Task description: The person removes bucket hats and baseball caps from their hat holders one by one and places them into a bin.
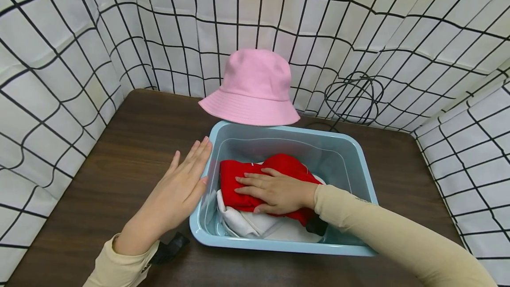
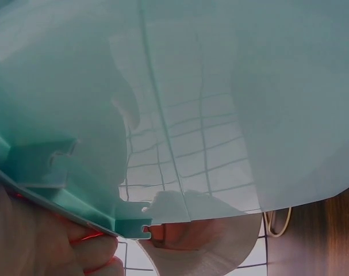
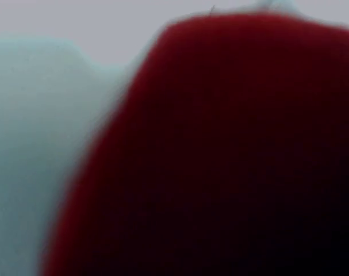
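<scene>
A light blue plastic basin (image 1: 279,246) holds a folded red garment (image 1: 235,172) lying on top of white cloth (image 1: 251,225). My right hand (image 1: 280,193) rests flat on the red garment with its fingers spread toward the left. Along the basin's left rim lies my left hand (image 1: 175,191), fingers straight and pointing away from me. In the left wrist view the basin's outer wall (image 2: 191,115) fills most of the picture, with the fingers (image 2: 94,253) at its rim. Red fabric (image 3: 220,144) is close and blurred in the right wrist view.
Behind the basin stands a pink bucket hat (image 1: 255,85), its brim close to the back rim. A coil of thin dark wire (image 1: 354,96) leans against the back wall at the right. White grid-patterned cloth (image 1: 179,25) surrounds the dark wooden table (image 1: 119,158) on the back and sides.
</scene>
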`<action>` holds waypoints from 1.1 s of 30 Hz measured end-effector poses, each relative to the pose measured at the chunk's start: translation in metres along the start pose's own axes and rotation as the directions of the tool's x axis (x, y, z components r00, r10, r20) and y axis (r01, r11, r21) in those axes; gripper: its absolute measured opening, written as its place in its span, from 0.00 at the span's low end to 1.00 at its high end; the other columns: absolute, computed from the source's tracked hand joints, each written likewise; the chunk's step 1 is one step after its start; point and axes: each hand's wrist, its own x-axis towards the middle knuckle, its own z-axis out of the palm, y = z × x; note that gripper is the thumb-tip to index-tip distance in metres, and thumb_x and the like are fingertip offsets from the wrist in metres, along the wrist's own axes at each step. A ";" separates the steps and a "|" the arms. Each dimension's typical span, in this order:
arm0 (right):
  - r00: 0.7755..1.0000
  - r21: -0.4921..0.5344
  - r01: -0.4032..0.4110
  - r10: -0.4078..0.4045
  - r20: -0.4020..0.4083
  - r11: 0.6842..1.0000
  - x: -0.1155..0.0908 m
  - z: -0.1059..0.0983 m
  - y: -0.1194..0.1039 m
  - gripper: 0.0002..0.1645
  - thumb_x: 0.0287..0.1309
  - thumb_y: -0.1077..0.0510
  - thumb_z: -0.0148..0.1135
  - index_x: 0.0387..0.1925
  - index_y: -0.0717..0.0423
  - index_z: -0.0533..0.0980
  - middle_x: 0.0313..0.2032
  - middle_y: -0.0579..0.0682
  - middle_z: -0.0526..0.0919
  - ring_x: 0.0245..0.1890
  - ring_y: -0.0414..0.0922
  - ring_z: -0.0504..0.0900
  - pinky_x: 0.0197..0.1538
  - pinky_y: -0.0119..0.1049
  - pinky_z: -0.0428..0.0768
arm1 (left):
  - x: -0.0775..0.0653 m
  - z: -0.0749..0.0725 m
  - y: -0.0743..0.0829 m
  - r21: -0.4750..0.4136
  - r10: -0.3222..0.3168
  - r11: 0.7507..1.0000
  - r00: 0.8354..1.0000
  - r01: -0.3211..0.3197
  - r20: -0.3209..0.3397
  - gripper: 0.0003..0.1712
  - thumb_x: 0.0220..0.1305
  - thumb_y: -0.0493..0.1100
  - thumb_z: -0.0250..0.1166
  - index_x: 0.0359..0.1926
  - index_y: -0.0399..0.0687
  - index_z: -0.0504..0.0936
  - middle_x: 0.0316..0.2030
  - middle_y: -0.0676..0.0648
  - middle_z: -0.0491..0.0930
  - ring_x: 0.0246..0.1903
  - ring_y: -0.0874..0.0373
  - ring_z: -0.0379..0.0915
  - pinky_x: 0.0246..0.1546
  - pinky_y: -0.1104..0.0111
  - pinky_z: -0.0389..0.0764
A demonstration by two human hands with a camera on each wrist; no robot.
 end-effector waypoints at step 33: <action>0.998 -0.009 -0.065 0.065 -0.007 0.998 0.004 -0.011 -0.006 0.43 0.54 0.43 0.64 0.70 0.42 0.59 0.70 0.45 0.59 0.68 0.44 0.57 0.69 0.50 0.52 | -0.001 0.000 0.001 -0.003 0.000 1.000 1.000 0.000 -0.004 0.40 0.65 0.43 0.53 0.73 0.40 0.47 0.72 0.41 0.47 0.70 0.42 0.42 0.66 0.43 0.40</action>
